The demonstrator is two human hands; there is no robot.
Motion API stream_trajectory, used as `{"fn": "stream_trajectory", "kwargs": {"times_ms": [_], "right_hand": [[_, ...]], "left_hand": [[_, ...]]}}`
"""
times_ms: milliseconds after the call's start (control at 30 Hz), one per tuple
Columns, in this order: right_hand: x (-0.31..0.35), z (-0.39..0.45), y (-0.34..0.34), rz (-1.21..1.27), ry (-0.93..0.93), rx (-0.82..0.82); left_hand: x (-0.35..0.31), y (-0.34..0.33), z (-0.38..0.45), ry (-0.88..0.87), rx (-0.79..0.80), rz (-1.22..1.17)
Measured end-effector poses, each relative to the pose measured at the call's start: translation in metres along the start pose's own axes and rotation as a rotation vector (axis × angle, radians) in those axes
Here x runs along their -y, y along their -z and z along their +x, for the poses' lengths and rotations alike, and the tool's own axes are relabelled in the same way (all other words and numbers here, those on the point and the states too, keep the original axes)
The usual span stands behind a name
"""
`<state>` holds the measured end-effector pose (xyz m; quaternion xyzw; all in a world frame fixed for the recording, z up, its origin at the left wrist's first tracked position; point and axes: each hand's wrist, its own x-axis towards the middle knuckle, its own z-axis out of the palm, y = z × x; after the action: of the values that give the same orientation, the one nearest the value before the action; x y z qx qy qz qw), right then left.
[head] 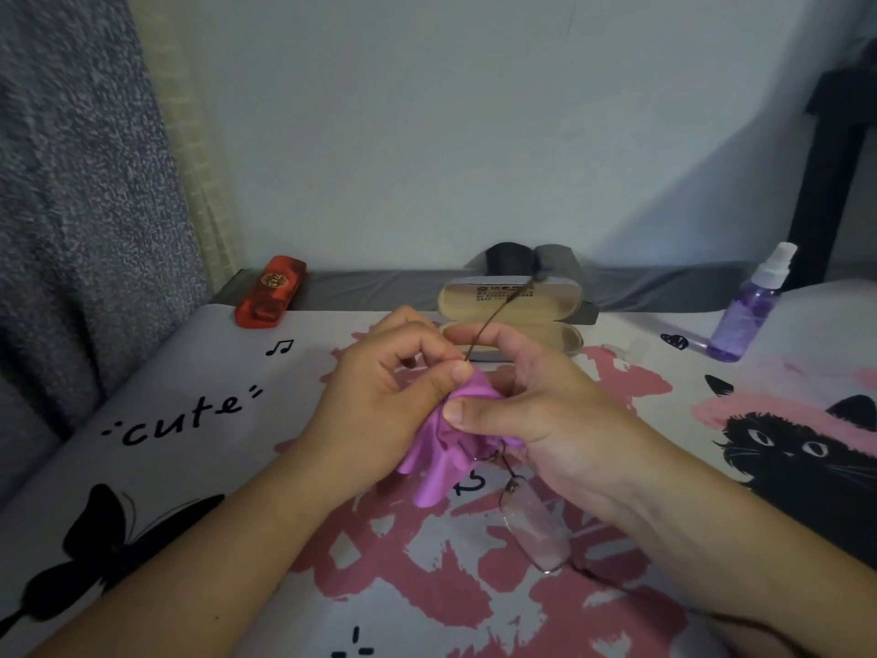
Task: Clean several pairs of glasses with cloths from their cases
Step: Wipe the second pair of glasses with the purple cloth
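- While both hands meet over the patterned bedsheet, the purple cloth is bunched between them: the left hand pinches its upper edge with thumb and curled forefinger, and the right hand presses its thumb into the cloth's top with the other fingers curled behind.
- Inside that bunch sits one lens of the glasses; it cannot be seen through the cloth. The other lens hangs free just below the right hand, toward the person.
- Running from that bare lens up through the cloth, the frame's long axis points away from the person; one thin temple arm rises beyond the fingertips of both hands, toward the open case just past them.
- Judged from this, the uncleaned lens lies nearer the right hand, under its palm, so the next wipe likely calls for sliding the cloth down along the frame toward the wrists.
- Well beyond the left hand lies a red case; far out past the right hand stands a spray bottle.
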<state>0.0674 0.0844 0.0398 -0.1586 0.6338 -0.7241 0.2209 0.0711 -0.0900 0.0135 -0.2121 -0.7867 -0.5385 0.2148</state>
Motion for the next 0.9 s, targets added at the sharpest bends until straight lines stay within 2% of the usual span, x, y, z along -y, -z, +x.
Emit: {"fn": "stream_trajectory", "kwargs": {"times_ms": [200,367,500,633,800,900], "right_hand": [[0.0,0.001,0.0,0.1,0.007,-0.148],[0.0,0.002,0.001,0.122,0.007,-0.179],[0.007,0.0,0.014,-0.035,-0.048,0.012],[0.011,0.0,0.025,-0.23,-0.078,0.162],[0.005,0.001,0.027,-0.153,-0.149,0.32],[0.004,0.002,0.025,-0.12,-0.165,0.357]], "left_hand": [[0.002,0.005,0.004,0.087,0.038,-0.154],[0.001,0.005,0.002,0.01,-0.002,-0.045],[0.003,0.004,0.0,-0.103,-0.056,0.12],[0.001,0.005,0.0,-0.14,-0.005,0.123],[0.001,0.003,-0.002,-0.185,0.065,0.134],[0.001,0.002,-0.003,-0.202,0.075,0.144]]}}
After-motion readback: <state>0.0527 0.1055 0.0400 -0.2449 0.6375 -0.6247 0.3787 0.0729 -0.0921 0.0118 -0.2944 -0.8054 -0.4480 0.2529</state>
